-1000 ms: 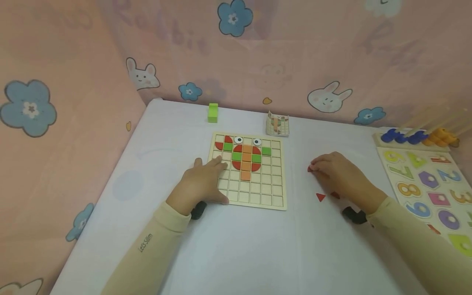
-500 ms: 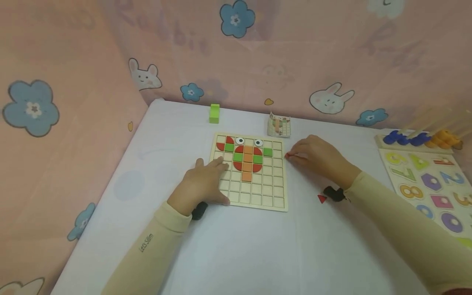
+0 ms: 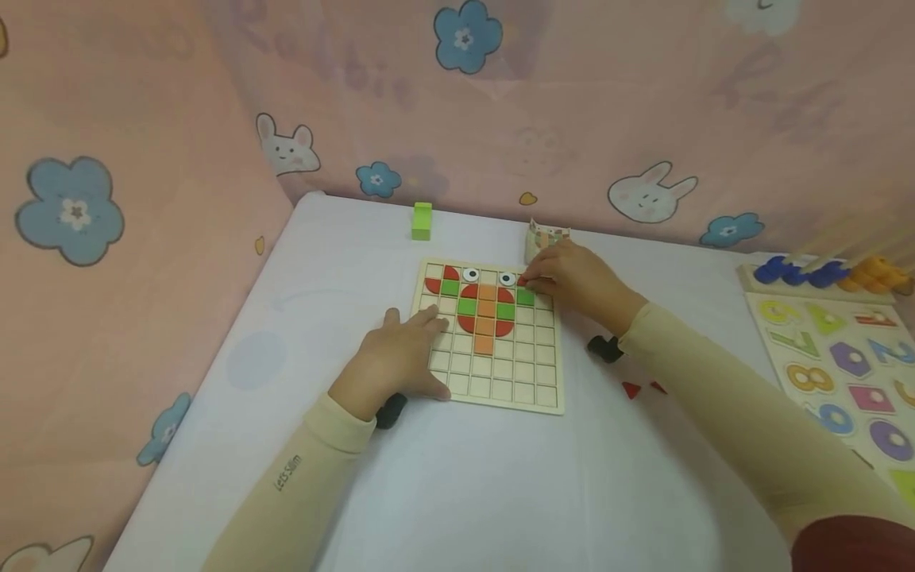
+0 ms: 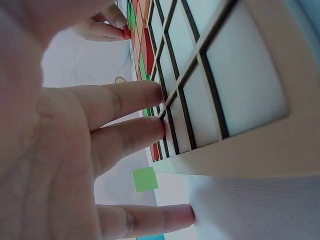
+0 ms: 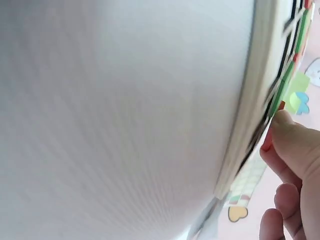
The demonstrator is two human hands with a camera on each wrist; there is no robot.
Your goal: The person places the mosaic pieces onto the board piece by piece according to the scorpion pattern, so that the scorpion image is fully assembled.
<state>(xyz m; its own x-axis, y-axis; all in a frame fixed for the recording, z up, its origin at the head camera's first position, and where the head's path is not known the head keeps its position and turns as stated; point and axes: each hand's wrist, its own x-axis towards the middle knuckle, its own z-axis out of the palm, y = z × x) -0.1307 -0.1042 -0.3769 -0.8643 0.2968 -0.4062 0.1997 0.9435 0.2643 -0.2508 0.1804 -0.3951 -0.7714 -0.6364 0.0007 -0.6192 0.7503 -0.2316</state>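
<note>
A wooden grid board (image 3: pixel 525 373) lies on the white table, with green and orange squares, red rounded pieces and two googly-eye discs set in its cells. My left hand (image 3: pixel 396 353) rests spread at its left side; in the left wrist view two fingertips (image 4: pixel 155 129) touch the grid and another finger reaches past the rim. Over the board's top right corner, my right hand (image 3: pixel 582 282) pinches a small red piece (image 5: pixel 268 137) between thumb and finger, close above a green square (image 3: pixel 525 297). Fingers cover much of the piece's outline.
Behind the board stands a folded pattern card (image 3: pixel 546 237), partly hidden by the right hand. A bright green block (image 3: pixel 422 222) is at the back. Two red pieces (image 3: pixel 631 390) lie under the right forearm. A number-and-shape puzzle board (image 3: pixel 811 349) with beads occupies the right side.
My right hand has moved left and away from me with the red piece, from the table at right to the board's top right corner. The left hand has stayed in place.
</note>
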